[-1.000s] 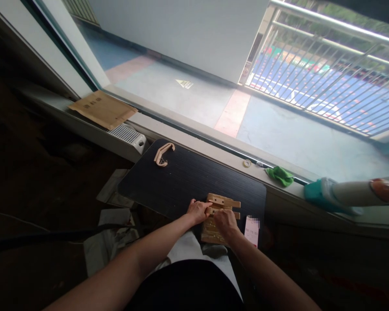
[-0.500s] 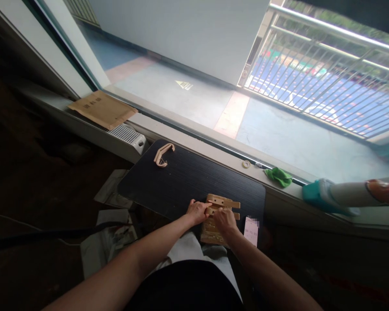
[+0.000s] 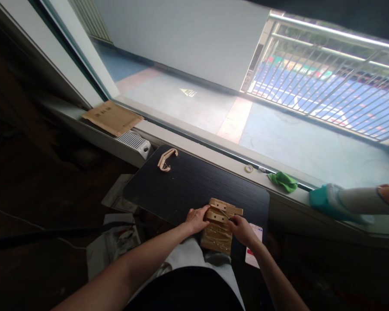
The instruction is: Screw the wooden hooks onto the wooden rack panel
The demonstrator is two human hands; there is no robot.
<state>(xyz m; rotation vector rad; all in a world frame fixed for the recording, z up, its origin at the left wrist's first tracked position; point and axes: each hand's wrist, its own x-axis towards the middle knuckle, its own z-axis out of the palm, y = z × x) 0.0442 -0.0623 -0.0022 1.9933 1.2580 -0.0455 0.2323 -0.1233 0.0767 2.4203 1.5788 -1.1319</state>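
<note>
On a block wrapped in brown tape (image 3: 216,240) lie two pale wooden strips with dark round holes, a far strip (image 3: 223,208) and a near strip (image 3: 218,216). My left hand (image 3: 197,219) grips the left end of the strips, its index finger stretched along the edge. A thin dark rod-like tool (image 3: 225,214) pokes out of my closed right hand (image 3: 241,229). Its tip rests over the strips, between the two rows of holes. The kind of tool is too small to make out.
Beneath is a black tabletop (image 3: 188,185) with curved wooden pieces (image 3: 166,160) at its far left. A phone (image 3: 253,255) lies by my right wrist. Along the sill are a tape roll (image 3: 249,168), a green cloth (image 3: 283,181) and a teal-and-white object (image 3: 330,203). A brown envelope (image 3: 113,118) lies left.
My right hand has drawn back to the right off the strips, and the thin tool now shows. The left hand stays at the left end. The whole view has shifted slightly.
</note>
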